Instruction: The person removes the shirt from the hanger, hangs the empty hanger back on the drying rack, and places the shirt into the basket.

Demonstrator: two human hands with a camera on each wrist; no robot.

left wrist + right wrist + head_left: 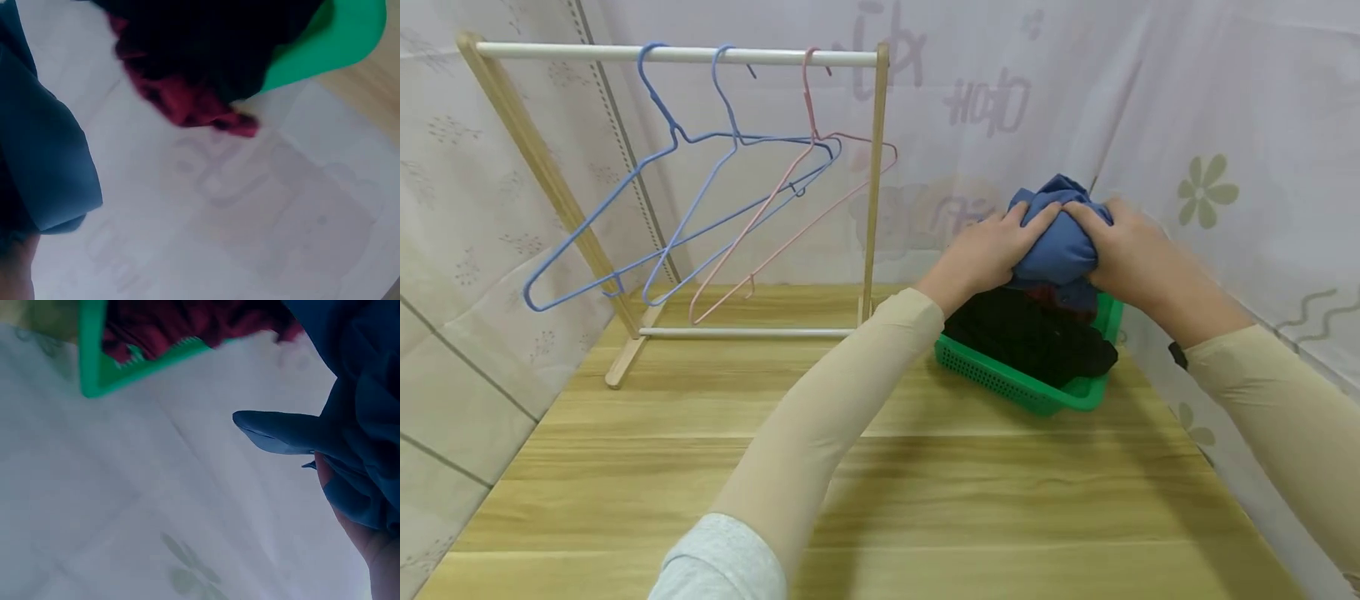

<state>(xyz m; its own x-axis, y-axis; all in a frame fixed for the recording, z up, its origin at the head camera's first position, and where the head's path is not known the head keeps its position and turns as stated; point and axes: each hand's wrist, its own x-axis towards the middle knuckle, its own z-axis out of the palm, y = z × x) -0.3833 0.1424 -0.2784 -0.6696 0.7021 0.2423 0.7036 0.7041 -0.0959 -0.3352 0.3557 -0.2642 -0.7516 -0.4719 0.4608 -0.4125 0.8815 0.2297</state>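
A bunched blue cloth garment [1054, 242] is held up between my two hands above the green basket [1000, 385]. On its left side my left hand [981, 254] grips it, thumb on top. From the other side my right hand [1138, 258] grips it too. A loose flap of the blue garment [281, 431] sticks out in the right wrist view. Below, black clothing [1037, 337] fills much of the basket, and dark red cloth [181, 103] hangs over its rim in the left wrist view. The fingers behind the garment are hidden.
On the left stands a wooden rack with a white rail [572, 52]. Two blue hangers [617, 196] and a pink hanger [775, 196] hang from it. The wooden table [880, 500] lies beneath, with printed curtains [1217, 100] behind and at the right.
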